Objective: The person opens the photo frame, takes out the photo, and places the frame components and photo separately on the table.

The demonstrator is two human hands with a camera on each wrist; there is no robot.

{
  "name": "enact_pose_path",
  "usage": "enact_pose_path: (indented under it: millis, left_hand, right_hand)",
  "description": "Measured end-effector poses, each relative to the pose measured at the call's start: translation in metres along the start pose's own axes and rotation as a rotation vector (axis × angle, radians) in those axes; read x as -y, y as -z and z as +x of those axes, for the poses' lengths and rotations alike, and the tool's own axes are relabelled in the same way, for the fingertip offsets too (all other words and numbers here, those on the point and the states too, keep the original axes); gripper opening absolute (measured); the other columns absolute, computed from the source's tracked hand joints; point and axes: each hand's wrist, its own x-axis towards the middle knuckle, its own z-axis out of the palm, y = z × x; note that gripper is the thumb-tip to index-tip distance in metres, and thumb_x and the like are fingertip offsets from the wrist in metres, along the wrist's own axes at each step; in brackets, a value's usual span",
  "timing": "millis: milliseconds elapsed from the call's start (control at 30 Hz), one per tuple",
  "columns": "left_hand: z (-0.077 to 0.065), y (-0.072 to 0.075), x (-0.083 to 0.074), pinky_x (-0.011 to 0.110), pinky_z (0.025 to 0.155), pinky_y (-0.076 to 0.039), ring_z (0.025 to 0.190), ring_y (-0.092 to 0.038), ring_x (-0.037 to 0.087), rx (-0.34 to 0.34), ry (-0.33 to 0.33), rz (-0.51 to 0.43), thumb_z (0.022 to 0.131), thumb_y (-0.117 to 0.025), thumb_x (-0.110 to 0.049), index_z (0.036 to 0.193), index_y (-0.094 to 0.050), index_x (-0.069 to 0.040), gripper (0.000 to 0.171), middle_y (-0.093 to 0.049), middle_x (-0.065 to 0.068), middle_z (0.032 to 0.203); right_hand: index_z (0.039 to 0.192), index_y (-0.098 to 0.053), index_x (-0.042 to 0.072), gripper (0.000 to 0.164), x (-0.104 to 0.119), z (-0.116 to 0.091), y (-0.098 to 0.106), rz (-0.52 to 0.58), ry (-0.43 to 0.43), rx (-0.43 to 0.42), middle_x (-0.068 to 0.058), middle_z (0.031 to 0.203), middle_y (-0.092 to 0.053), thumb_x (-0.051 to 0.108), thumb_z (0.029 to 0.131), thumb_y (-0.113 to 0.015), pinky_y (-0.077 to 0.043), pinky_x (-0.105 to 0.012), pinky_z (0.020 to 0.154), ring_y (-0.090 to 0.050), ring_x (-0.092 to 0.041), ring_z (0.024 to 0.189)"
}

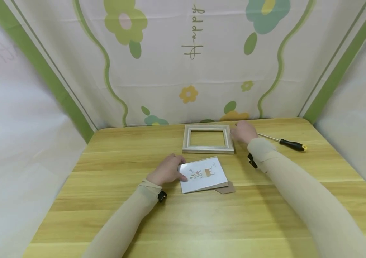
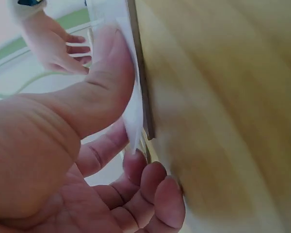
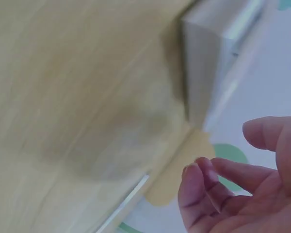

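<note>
My left hand (image 1: 166,170) pinches the left edge of a white picture card (image 1: 203,174) with a plant and animal drawing, its thumb on top. Under the card lies a brown backing board (image 1: 228,188), mostly hidden; its dark edge shows beside the thumb in the left wrist view. Behind them, a pale picture frame (image 1: 208,149) lies flat with its opening bare. My right hand (image 1: 245,132) is at the frame's right side. In the right wrist view its loosely bent fingers (image 3: 191,191) hold nothing and stand apart from the frame (image 3: 203,63).
A screwdriver (image 1: 292,144) with a black and yellow handle lies right of my right hand, its shaft pointing toward the hand. A flower-printed curtain (image 1: 170,71) hangs along the wooden table's (image 1: 131,215) back edge.
</note>
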Motion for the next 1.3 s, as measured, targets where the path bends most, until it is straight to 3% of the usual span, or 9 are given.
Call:
enact_pose_path:
  millis: [33, 133, 233, 367, 633, 933, 1200, 1300]
  left_hand:
    - [0.000, 0.000, 0.001, 0.036, 0.086, -0.047, 0.093, -0.051, 0.020, 0.004, 0.003, 0.001, 0.074, -0.089, -0.025, 0.123, -0.063, -0.007, 0.059, -0.056, 0.006, 0.111]
    - [0.000, 0.001, 0.001, 0.036, 0.085, -0.047, 0.092, -0.051, 0.020, 0.011, -0.001, 0.006, 0.073, -0.089, -0.024, 0.121, -0.063, -0.006, 0.057, -0.056, 0.007, 0.110]
    - [-0.002, 0.001, 0.001, 0.036, 0.086, -0.047, 0.093, -0.051, 0.020, 0.013, -0.010, 0.017, 0.073, -0.089, -0.024, 0.120, -0.063, -0.006, 0.057, -0.057, 0.008, 0.111]
    - [-0.005, 0.004, 0.001, 0.038, 0.090, -0.047, 0.098, -0.053, 0.022, 0.009, -0.012, 0.013, 0.073, -0.089, -0.023, 0.120, -0.061, -0.005, 0.058, -0.059, 0.009, 0.113]
    - [-0.009, 0.005, 0.004, 0.037, 0.085, -0.047, 0.090, -0.052, 0.020, -0.014, 0.006, -0.003, 0.070, -0.090, -0.022, 0.111, -0.058, -0.006, 0.054, -0.058, 0.005, 0.101]
    - [-0.010, 0.002, 0.003, 0.036, 0.085, -0.048, 0.088, -0.052, 0.021, -0.061, 0.018, 0.058, 0.068, -0.091, -0.028, 0.111, -0.059, -0.008, 0.057, -0.055, 0.005, 0.101]
    - [-0.013, 0.004, -0.002, 0.036, 0.083, -0.048, 0.087, -0.051, 0.020, -0.080, -0.018, 0.047, 0.068, -0.091, -0.028, 0.110, -0.059, -0.007, 0.057, -0.055, 0.005, 0.099]
    - [-0.014, 0.006, -0.002, 0.034, 0.077, -0.047, 0.083, -0.052, 0.019, -0.061, -0.041, 0.024, 0.073, -0.089, -0.027, 0.106, -0.059, -0.008, 0.048, -0.056, 0.003, 0.094]
  right_hand:
    - [0.135, -0.050, -0.014, 0.052, 0.000, -0.004, 0.003, 0.027, -0.001, -0.006, -0.032, 0.141, -0.047, 0.026, 0.104, -0.038, -0.038, -0.057, 0.104, -0.056, -0.044, 0.108]
    - [0.143, -0.043, -0.010, 0.056, 0.002, -0.018, 0.010, 0.073, 0.014, -0.023, -0.030, 0.136, -0.053, 0.030, 0.104, -0.039, -0.042, -0.055, 0.099, -0.059, -0.042, 0.101]
    - [0.142, -0.046, -0.008, 0.053, 0.006, -0.034, 0.018, 0.108, 0.053, -0.042, -0.030, 0.128, -0.058, 0.027, 0.103, -0.041, -0.045, -0.054, 0.094, -0.059, -0.037, 0.098]
    - [0.141, -0.051, -0.004, 0.047, 0.012, -0.059, 0.025, 0.170, 0.079, -0.057, -0.027, 0.132, -0.056, 0.024, 0.103, -0.043, -0.044, -0.054, 0.097, -0.055, -0.038, 0.115]
    - [0.133, -0.061, 0.003, 0.037, 0.018, -0.100, 0.017, 0.274, 0.132, -0.057, -0.019, 0.120, -0.063, 0.021, 0.103, -0.051, -0.052, -0.043, 0.079, -0.059, -0.032, 0.104]
    - [0.126, -0.067, 0.003, 0.033, 0.027, -0.126, 0.003, 0.257, 0.185, -0.017, -0.011, 0.108, -0.067, 0.021, 0.102, -0.054, -0.049, -0.040, 0.078, -0.059, -0.024, 0.091]
    - [0.125, -0.067, 0.003, 0.031, 0.030, -0.142, 0.005, 0.244, 0.201, -0.037, -0.009, 0.104, -0.067, 0.020, 0.102, -0.054, -0.048, -0.039, 0.076, -0.057, -0.022, 0.086]
    - [0.125, -0.067, 0.003, 0.031, 0.030, -0.146, 0.006, 0.237, 0.205, -0.042, -0.008, 0.103, -0.067, 0.019, 0.101, -0.054, -0.048, -0.039, 0.075, -0.057, -0.021, 0.086]
